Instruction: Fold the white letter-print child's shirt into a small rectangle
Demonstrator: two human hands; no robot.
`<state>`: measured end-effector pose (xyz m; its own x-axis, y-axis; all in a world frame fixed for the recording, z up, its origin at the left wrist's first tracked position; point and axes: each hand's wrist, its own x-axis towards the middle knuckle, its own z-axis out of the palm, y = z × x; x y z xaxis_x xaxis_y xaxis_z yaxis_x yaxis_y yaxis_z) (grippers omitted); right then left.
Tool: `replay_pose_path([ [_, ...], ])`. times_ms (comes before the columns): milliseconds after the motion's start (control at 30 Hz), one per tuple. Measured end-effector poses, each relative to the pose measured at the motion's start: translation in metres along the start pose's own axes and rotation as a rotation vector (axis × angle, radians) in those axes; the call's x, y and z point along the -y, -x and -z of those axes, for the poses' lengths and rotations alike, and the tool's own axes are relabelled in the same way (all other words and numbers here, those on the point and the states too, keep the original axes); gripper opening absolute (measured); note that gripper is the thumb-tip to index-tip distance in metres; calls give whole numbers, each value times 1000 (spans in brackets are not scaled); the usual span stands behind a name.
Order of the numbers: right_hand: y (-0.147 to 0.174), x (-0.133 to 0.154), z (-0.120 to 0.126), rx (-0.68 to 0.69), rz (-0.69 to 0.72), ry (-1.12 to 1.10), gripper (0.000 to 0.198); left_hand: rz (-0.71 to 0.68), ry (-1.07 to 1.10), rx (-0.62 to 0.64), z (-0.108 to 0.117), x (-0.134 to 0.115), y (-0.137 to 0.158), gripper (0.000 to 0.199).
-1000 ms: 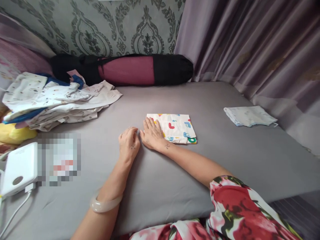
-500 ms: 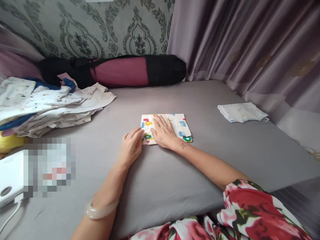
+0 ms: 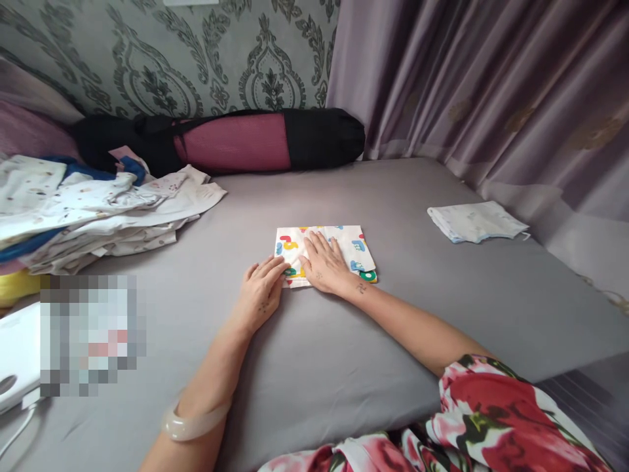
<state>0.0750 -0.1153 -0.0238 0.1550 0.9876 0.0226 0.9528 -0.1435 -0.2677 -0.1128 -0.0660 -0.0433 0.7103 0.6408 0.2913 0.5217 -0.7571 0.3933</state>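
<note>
A folded piece of white children's clothing printed with colourful numbers or letters lies flat on the grey sheet, its near edge a little uneven. My right hand rests palm down on its middle, fingers stretched out and slightly spread. At its near left corner is my left hand, the fingers extended side by side and their tips lying on the cloth. The left thumb is mostly hidden. A green printed patch shows from a lower layer at the near right corner.
On the left is a pile of folded clothes, with a white device with a cable below it. A black and maroon long bag lies along the wall. Another folded white cloth sits on the right near the curtain.
My left fingers have shifted slightly inward over the near left corner and lie flatter. My right hand stays pressed on the cloth, nearly unmoved. The camera view has tilted slightly.
</note>
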Motion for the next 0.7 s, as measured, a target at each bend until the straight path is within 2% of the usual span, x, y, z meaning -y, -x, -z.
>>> replay_pose_path([
  [300, -25, -6, -2, 7, 64, 18, 59, -57, 9, 58, 2, -6, -1, 34],
  [600, -24, -8, 1, 44, 57, -20, 60, -49, 0, 82, 2, -5, -1, 36],
  [700, -20, -10, 4, 13, 0, -25, 61, -52, -4, 85, 2, -4, -1, 35],
])
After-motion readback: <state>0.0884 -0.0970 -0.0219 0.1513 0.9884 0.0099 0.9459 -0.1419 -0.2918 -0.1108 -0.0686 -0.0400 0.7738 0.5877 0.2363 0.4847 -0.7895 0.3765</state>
